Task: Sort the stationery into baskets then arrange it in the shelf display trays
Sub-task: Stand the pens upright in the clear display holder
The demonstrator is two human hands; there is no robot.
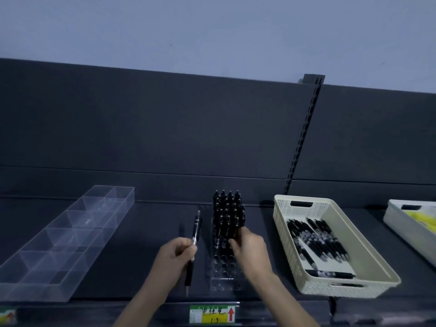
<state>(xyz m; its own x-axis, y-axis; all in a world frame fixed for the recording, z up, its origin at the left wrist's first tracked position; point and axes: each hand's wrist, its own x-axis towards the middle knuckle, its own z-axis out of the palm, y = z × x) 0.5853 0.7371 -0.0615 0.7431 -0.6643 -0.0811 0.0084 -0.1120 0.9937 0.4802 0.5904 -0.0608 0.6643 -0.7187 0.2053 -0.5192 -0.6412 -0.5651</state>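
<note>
A clear pen display tray (224,277) with round holes stands on the dark shelf (146,227); its far rows hold several upright black pens (227,208), its near holes are bare. My left hand (175,257) grips one black pen (195,230) by its middle, just left of the tray. My right hand (249,247) curls its fingers round a black pen standing in the tray's middle rows. To the right, a cream basket (306,208) holds several more black pens (318,241) lying flat.
A long clear divided tray (70,232) lies at the left of the shelf. Another pale basket (401,220) with yellow items sits at the far right edge. A price label (212,313) with a red arrow is on the shelf's front rail.
</note>
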